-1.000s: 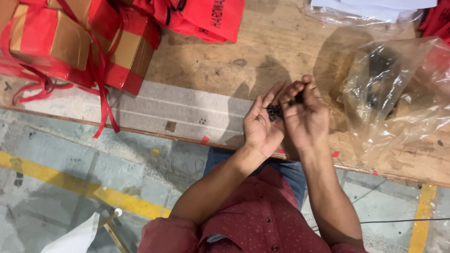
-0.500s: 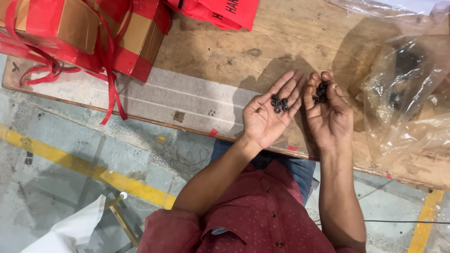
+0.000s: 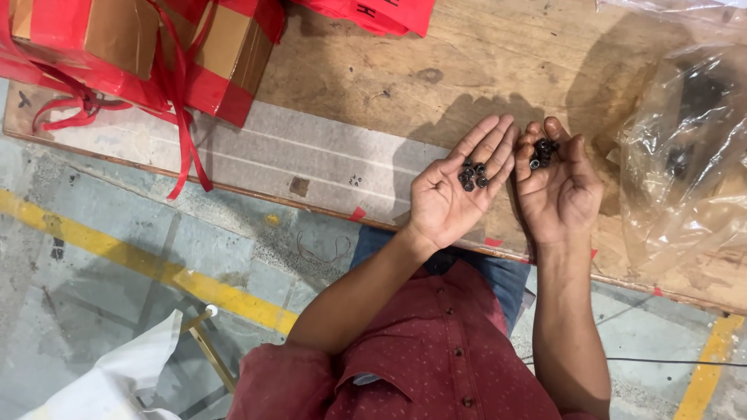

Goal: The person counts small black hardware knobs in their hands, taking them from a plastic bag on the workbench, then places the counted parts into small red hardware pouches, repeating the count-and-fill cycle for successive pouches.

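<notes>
Left hand: your left hand (image 3: 450, 194) lies palm up, fingers together, cradling small black metal nuts (image 3: 472, 176).
Right hand: your right hand (image 3: 559, 187) cups more black nuts (image 3: 542, 152), fingers curled.
Right: crinkled clear plastic bag (image 3: 685, 155).
Far left: red-taped cardboard boxes (image 3: 140, 47) on the worn wooden table (image 3: 482, 54).

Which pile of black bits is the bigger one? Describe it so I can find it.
Start at the wooden table, then the two open palms over its near edge. The pile lies spread in the left hand; the right hand pinches a tighter clump at its fingertips.
</notes>
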